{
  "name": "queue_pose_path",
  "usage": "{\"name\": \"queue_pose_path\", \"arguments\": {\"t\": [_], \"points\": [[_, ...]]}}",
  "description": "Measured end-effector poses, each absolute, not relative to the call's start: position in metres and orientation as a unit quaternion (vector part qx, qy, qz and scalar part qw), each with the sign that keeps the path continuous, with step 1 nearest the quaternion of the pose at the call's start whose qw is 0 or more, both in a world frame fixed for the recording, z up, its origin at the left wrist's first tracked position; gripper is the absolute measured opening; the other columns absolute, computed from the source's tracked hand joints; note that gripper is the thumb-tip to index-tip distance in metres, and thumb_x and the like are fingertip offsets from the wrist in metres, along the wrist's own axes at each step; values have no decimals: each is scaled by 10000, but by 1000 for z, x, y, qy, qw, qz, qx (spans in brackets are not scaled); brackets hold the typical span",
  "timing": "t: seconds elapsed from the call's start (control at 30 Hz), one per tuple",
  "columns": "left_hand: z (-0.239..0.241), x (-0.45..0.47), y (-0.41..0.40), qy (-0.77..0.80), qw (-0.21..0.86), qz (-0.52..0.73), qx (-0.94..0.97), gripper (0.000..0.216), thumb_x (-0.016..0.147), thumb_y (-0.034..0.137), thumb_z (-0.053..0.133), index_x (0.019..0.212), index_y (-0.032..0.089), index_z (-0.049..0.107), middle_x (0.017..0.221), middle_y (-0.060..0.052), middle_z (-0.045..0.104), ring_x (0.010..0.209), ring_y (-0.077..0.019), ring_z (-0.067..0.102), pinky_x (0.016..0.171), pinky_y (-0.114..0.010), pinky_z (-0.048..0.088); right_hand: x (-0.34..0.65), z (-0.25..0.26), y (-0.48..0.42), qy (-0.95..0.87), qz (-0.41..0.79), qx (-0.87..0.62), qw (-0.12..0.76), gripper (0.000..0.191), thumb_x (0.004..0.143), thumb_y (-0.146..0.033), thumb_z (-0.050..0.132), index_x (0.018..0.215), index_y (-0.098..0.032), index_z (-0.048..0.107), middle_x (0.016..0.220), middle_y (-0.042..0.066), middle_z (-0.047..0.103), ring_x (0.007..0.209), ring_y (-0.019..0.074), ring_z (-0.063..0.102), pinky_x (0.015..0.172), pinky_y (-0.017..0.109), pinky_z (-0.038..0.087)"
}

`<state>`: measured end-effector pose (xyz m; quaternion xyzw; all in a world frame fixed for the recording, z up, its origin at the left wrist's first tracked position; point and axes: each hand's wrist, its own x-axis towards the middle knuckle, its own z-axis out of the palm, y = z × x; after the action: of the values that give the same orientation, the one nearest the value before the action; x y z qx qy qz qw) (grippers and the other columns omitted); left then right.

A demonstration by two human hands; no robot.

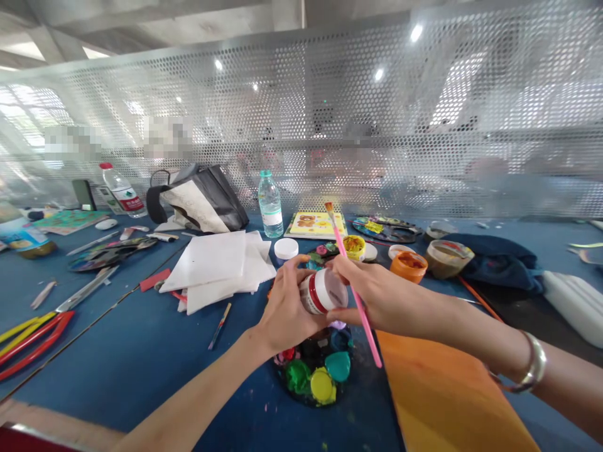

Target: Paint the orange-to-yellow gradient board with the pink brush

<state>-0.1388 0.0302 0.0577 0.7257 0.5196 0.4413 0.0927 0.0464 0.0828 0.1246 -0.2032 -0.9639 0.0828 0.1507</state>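
My left hand (pixel 287 307) is wrapped round a paint jar (pixel 308 295) with a red band and a white lid (pixel 331 290). The jar is tilted, its lid facing right. Fingers of my right hand (pixel 358 285) grip that lid, and the same hand keeps hold of a pink-handled paintbrush (pixel 360 307), bristles up. Below both hands lies a dark paint palette (pixel 306 405), partly hidden by them, with green, yellow and teal dabs. An orange painted sheet (pixel 452 389) lies under my right forearm.
White sheets (pixel 211 267) lie to the left, near scissors (pixel 51 326) and a thin brush (pixel 220 326). Behind are a water bottle (pixel 270 207), an open orange paint jar (pixel 409 265), a yellow jar (pixel 354 247) and a murky water cup (pixel 447 257). A perforated metal screen (pixel 301 125) borders the table.
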Motion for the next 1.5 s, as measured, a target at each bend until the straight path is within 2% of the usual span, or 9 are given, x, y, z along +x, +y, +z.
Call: {"name": "queue_pose_path", "arguments": {"t": [0.3, 0.77, 0.87, 0.97, 1.07, 1.17, 1.3, 1.4, 1.5], "points": [[51, -138, 29, 513, 61, 449, 729, 871, 626, 271, 772, 1280, 222, 199, 1124, -158, 631, 1094, -335, 609, 966, -560, 428, 43, 125, 82, -967, 76, -201, 140, 320, 768, -286, 682, 863, -208, 387, 797, 59, 601, 623, 176, 542, 518, 263, 338], [52, -150, 38, 451, -205, 406, 768, 786, 801, 408, 654, 1356, 166, 153, 1050, -160, 663, 969, -295, 668, 913, -541, 429, 29, 107, 86, -929, 168, -222, 243, 403, 742, -293, 682, 850, -235, 298, 804, 20, 547, 629, 136, 484, 543, 249, 361], [53, -151, 37, 454, -192, 399, 773, 873, 785, 444, 674, 1382, 164, 101, 1106, -180, 656, 994, -300, 669, 923, -532, 422, 20, 104, 84, -908, 198, -243, 278, 509, 679, -297, 732, 817, -255, 245, 759, -24, 504, 601, 119, 453, 528, 239, 351], [57, -151, 38, 478, -169, 390, 769, 890, 779, 390, 696, 1389, 179, 83, 1235, -217, 600, 1146, -321, 606, 983, -562, 384, 15, 109, 92, -904, 193, -227, 306, 462, 717, -251, 670, 805, -261, 216, 709, -50, 475, 582, 116, 455, 531, 237, 353], [62, -157, 44, 537, -128, 432, 713, 715, 810, 321, 667, 1345, 208, 207, 1296, -187, 568, 1248, -298, 531, 1029, -546, 370, 10, 120, 119, -908, 121, -250, 314, 399, 770, -259, 607, 809, -261, 210, 719, -27, 506, 608, 139, 496, 563, 260, 366], [62, -172, 55, 583, -108, 490, 639, 482, 861, 244, 576, 1269, 209, 320, 1185, -125, 628, 1148, -246, 589, 1005, -493, 415, -2, 124, 155, -906, 91, -283, 301, 429, 714, -240, 650, 825, -252, 236, 803, 47, 549, 692, 192, 535, 609, 303, 365], [54, -197, 69, 607, -112, 501, 606, 381, 850, 143, 496, 1206, 201, 375, 1079, -101, 649, 1075, -245, 613, 971, -503, 438, -21, 114, 192, -913, 89, -302, 260, 423, 652, -198, 686, 828, -237, 303, 792, 71, 576, 725, 222, 562, 622, 308, 364], [47, -205, 74, 613, -101, 490, 612, 399, 815, 126, 527, 1183, 210, 399, 1074, -89, 650, 1059, -247, 621, 952, -493, 456, -28, 109, 200, -914, 103, -306, 247, 424, 635, -219, 704, 820, -235, 322, 747, 40, 570, 687, 194, 543, 608, 289, 358], [45, -200, 74, 606, -89, 469, 636, 611, 718, 222, 705, 1237, 203, 382, 1243, -135, 585, 1192, -311, 553, 1000, -529, 416, -27, 114, 192, -910, 126, -302, 253, 428, 656, -301, 706, 819, -238, 315, 726, 4, 545, 643, 161, 500, 583, 273, 348]]}}
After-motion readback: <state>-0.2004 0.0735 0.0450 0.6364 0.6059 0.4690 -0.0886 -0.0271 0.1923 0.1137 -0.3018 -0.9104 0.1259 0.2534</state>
